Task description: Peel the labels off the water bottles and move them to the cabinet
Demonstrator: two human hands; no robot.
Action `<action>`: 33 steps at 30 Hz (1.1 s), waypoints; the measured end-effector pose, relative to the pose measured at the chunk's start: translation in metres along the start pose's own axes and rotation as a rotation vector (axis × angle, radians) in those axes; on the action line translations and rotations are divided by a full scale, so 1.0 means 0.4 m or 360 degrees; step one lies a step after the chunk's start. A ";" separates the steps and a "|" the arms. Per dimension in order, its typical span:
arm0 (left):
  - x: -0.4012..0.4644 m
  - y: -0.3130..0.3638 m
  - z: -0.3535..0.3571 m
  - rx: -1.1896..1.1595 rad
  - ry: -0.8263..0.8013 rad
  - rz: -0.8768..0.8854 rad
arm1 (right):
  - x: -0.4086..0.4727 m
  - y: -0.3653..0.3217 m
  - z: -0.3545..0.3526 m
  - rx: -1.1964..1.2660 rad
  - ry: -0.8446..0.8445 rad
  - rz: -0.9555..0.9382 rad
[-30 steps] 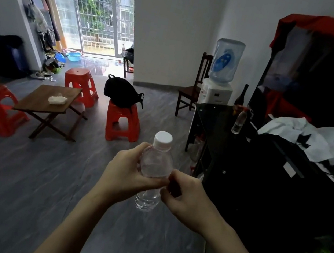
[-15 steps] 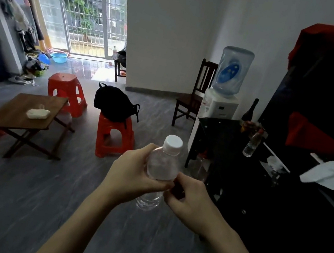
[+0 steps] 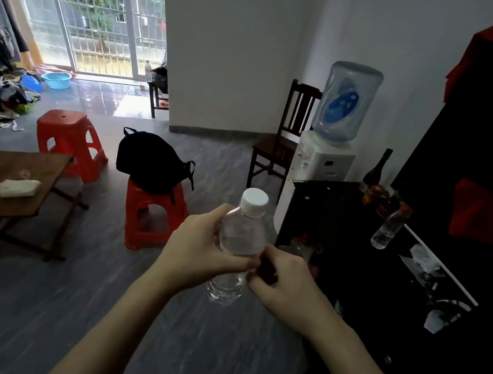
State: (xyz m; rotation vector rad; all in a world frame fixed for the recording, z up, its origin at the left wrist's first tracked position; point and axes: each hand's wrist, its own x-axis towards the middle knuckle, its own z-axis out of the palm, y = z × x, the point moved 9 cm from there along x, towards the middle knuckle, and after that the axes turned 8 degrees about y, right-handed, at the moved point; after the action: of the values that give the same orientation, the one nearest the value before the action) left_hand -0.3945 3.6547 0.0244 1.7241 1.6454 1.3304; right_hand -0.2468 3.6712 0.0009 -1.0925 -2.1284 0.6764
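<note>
bottle (image 3: 240, 245) sits upright in mid-air above the floor, just beside the black cabinet (image 3: 381, 309), held out in front of the person so both hands can work on its middle. left hand (image 3: 200, 246) wraps its fingers and thumb round the clear body, steadying it below the white cap (image 3: 255, 201). right hand (image 3: 285, 287) is curled tight, pinching something dark at the bottle's side; this looks like the label being pulled away, though it is too small to tell for certain. a second bottle (image 3: 388, 228) already stands on the cabinet's worktop, well apart, apparently bare.
</note>
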 end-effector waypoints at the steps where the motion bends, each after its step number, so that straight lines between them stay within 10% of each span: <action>1: 0.041 -0.014 0.008 0.0002 -0.0011 0.0005 | 0.036 0.020 0.000 0.0006 0.0011 0.0004; 33: 1.344 -0.427 0.488 -0.0188 -0.0666 0.0334 | 1.088 0.778 -0.079 0.0044 0.0472 0.0671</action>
State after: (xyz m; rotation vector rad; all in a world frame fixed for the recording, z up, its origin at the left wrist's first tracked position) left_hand -0.4052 4.2499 -0.0178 1.9797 1.1592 1.0336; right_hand -0.2598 4.2039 -0.0579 -1.5423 -1.6486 0.6789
